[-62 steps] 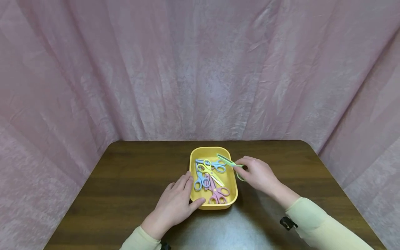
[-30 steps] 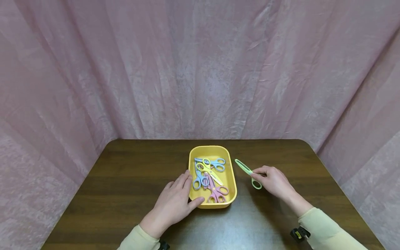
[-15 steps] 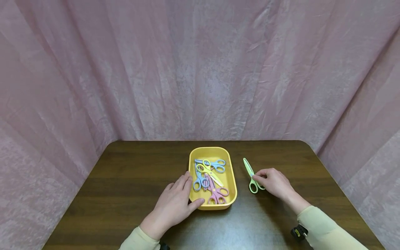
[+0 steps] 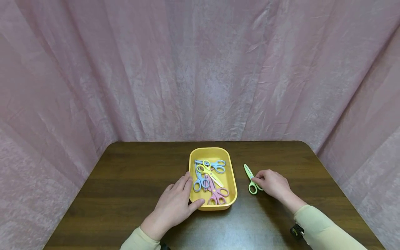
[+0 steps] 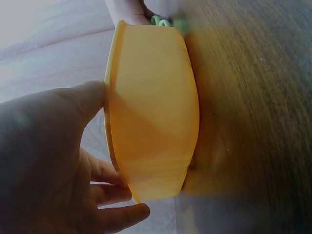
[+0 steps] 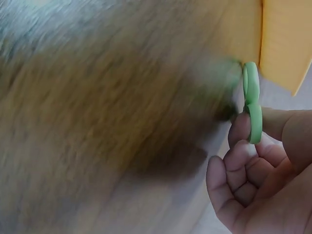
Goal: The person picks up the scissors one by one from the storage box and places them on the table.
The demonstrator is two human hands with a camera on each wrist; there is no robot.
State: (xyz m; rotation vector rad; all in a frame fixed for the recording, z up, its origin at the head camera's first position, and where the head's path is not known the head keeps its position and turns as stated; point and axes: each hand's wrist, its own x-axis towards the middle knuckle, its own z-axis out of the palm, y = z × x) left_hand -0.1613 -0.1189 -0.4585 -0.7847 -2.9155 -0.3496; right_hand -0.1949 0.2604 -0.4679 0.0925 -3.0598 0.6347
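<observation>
There's a decent gap on the dark brown wood-grain table [image 4: 140, 173] between the yellow rounded-rectangle plastic tray [image 4: 228, 178] and the light green plastic scissors [image 4: 249, 173], so a hand could fit. Left fingers [image 4: 183, 184] block the tray's left rim; right fingers [image 4: 261, 177] crowd the scissors' right side. Tray's far rim is reachable.

The right hand [image 4: 272, 184] hides part of one handle loop of the green scissors [image 4: 249, 173]; the left hand [image 4: 173, 201] covers a stretch of the yellow tray [image 4: 215, 208], whose wall conceals the scissors inside [image 4: 214, 190] from the left wrist view; in the right wrist view the table [image 6: 97, 122] is blurred, the tray cut off at top and right.
</observation>
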